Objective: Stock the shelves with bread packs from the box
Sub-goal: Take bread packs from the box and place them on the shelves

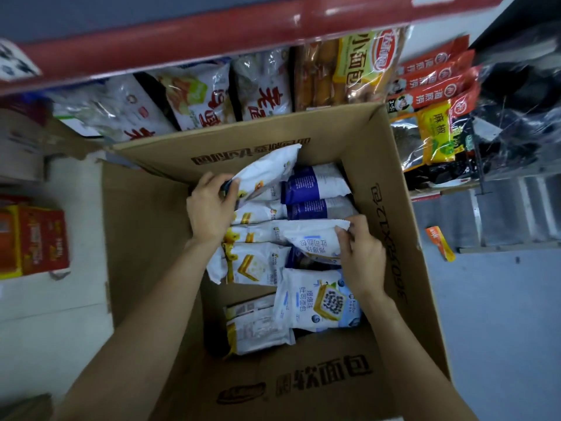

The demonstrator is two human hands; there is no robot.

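Observation:
An open cardboard box [145, 238] stands on the floor below me, holding several white bread packs with yellow or blue print. My left hand [209, 208] is inside the box, gripping the end of a white and yellow bread pack [267, 170] that is lifted and tilted up toward the far flap. My right hand [361, 253] pinches the edge of a white and blue bread pack [312, 238] at the box's right side. Another blue pack [318, 299] and a yellow one [258, 329] lie nearer to me.
The low shelf [212, 95] behind the box is full of bagged bread, under a red shelf edge [182, 41]. Red and orange snack packs [434, 80] hang at right. A red carton [33, 238] sits on the floor at left, metal steps [510, 214] at right.

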